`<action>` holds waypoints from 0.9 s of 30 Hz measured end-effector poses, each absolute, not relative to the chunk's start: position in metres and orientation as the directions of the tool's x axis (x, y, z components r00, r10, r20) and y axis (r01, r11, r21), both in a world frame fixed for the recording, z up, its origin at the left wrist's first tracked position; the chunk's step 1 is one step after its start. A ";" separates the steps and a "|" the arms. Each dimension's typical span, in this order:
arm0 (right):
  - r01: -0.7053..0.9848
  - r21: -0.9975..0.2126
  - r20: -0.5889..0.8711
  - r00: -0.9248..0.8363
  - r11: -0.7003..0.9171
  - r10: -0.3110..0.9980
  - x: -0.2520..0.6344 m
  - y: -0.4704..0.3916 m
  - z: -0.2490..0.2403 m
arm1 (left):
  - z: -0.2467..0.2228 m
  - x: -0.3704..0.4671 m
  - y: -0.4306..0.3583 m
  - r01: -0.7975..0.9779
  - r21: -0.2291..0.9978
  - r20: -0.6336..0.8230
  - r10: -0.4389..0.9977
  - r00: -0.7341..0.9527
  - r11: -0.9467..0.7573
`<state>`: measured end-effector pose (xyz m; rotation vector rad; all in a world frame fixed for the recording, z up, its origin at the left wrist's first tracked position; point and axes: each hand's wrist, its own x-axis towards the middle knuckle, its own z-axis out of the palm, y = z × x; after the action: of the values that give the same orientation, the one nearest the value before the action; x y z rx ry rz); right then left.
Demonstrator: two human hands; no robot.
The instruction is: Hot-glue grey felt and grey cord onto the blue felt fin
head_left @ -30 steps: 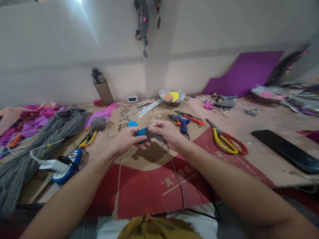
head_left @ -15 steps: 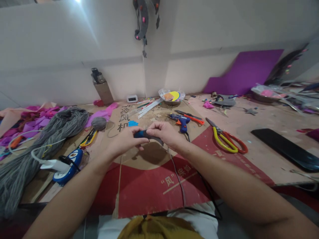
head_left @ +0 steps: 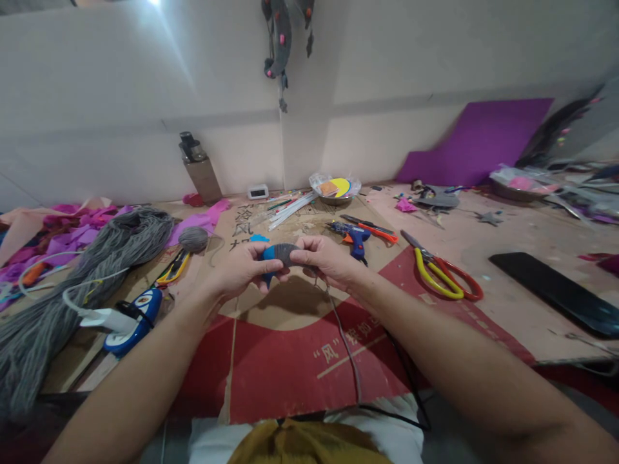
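Observation:
Between my hands, above the cardboard (head_left: 285, 380), is a curved blue piece (head_left: 271, 255) partly wound with grey yarn (head_left: 286, 253). My left hand (head_left: 251, 267) pinches its blue end between thumb and fingers. At the wound part, my right hand (head_left: 323, 259) grips with thumb and fingertips. A loose grey strand (head_left: 341, 325) hangs below my right hand and runs down over the cardboard. The undersides of the piece and some fingers are hidden.
Behind my right hand lies a blue glue gun (head_left: 356, 240). Large scissors (head_left: 442, 270) and a black case (head_left: 556, 290) lie to the right. A grey yarn bundle (head_left: 120, 248), a yarn ball (head_left: 193, 238) and a blue power strip (head_left: 140, 322) are on the left.
The piece has turned in my hands and now shows more blue and the grey winding. My right hand has shifted slightly right along it.

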<state>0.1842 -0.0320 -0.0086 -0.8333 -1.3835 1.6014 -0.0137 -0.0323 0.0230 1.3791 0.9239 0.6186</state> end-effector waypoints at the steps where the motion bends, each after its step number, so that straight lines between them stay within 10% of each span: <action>1: -0.156 -0.988 0.058 -0.396 -0.005 0.917 0.185 -0.031 -0.010 | 0.022 -0.014 -0.032 0.139 0.984 -0.170 0.840 0.516 0.114; 14: 0.282 -0.817 0.458 -0.211 0.502 0.864 0.195 -0.030 0.005 | 0.020 -0.014 -0.028 0.419 0.894 -0.033 0.907 0.419 -0.161; 27: 0.333 -0.754 0.549 -0.156 0.567 0.821 0.196 -0.030 -0.002 | 0.018 -0.012 -0.030 0.431 0.887 -0.025 0.915 0.403 -0.166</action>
<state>0.1957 -0.0298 -0.0017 -0.9617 -1.7367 0.5733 -0.0122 -0.0301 0.0185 1.7689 1.1726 0.6811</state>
